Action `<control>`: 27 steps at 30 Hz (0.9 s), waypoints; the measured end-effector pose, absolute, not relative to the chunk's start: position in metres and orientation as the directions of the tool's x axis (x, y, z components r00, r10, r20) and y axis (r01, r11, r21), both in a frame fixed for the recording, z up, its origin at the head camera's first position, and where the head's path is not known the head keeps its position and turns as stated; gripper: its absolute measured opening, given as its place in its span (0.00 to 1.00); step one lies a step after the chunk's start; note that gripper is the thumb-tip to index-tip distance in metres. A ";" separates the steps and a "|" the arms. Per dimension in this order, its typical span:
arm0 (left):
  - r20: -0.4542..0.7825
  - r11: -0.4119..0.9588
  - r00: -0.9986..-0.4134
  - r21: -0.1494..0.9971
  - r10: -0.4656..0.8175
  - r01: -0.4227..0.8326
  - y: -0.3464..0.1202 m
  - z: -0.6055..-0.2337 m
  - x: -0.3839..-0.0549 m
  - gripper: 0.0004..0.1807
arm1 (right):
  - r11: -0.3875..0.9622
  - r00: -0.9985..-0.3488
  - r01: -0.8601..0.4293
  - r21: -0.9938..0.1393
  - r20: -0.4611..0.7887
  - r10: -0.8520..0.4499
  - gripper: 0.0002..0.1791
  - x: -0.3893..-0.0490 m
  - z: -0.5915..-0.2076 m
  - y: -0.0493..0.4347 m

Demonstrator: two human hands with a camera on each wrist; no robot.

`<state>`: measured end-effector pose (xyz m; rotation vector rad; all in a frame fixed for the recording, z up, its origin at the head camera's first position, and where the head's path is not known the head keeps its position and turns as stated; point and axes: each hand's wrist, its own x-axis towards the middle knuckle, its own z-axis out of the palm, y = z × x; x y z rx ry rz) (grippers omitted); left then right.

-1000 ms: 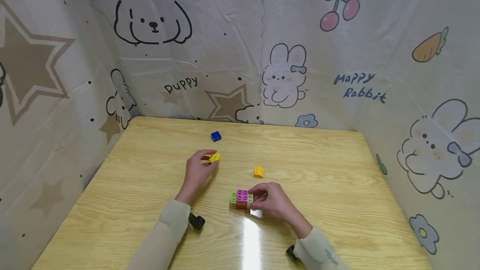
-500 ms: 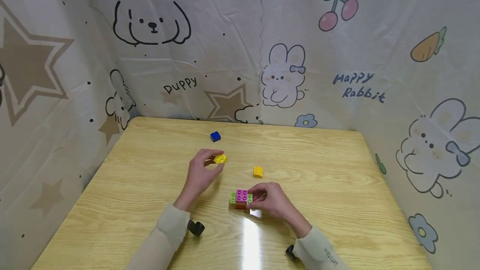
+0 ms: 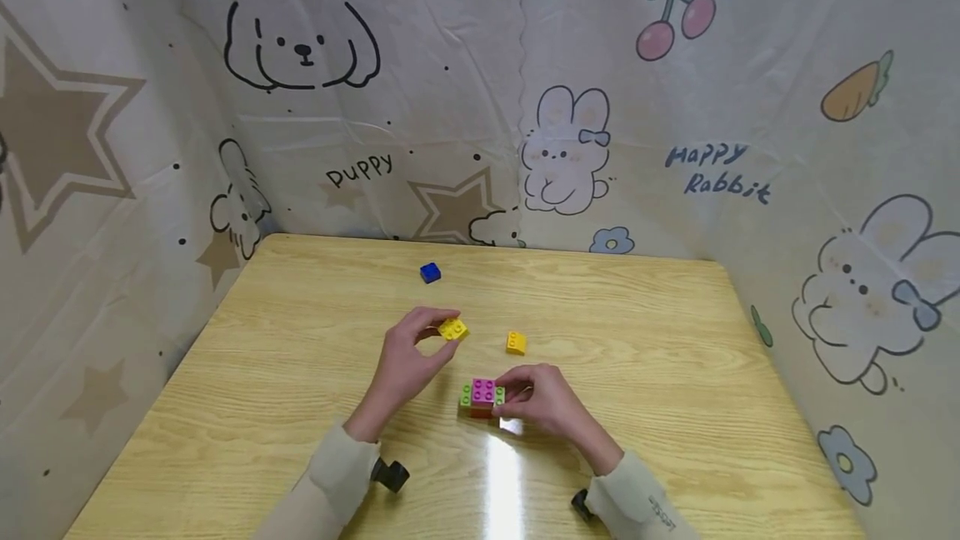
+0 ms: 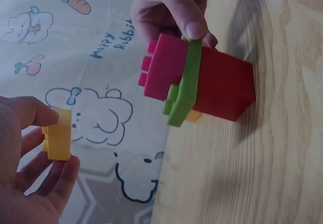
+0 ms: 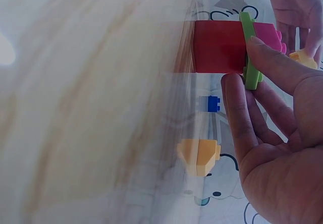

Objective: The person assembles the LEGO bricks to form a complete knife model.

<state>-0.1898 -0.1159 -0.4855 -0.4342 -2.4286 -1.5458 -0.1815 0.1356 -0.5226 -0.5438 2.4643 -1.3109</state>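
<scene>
My left hand (image 3: 405,365) pinches a yellow toy brick (image 3: 453,329) between thumb and fingers, held above the table. To its right and nearer stands a stack: a red block (image 5: 219,47) at the bottom, a thin lime-green plate (image 4: 190,82) across it, and a pink brick (image 3: 484,391) on top. The green plate sticks out past the red block on both sides. My right hand (image 3: 553,400) grips the plate's right end with thumb and fingers. In the left wrist view the yellow brick (image 4: 60,135) is apart from the stack.
An orange-yellow brick with a sloped side (image 3: 516,343) lies behind the stack. Farther back is a small blue brick (image 3: 431,272). A printed curtain (image 3: 450,90) hangs behind and beside the wooden table (image 3: 637,315).
My left hand has carried the yellow brick to the right and slightly nearer, toward the stack. My right hand and the stack stay in place.
</scene>
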 end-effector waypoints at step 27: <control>0.279 0.366 -0.856 0.813 0.435 0.452 -0.117 -0.488 -0.168 0.19 | 0.506 -0.884 -0.190 -0.841 -0.077 -0.460 0.20 -0.181 -0.522 0.135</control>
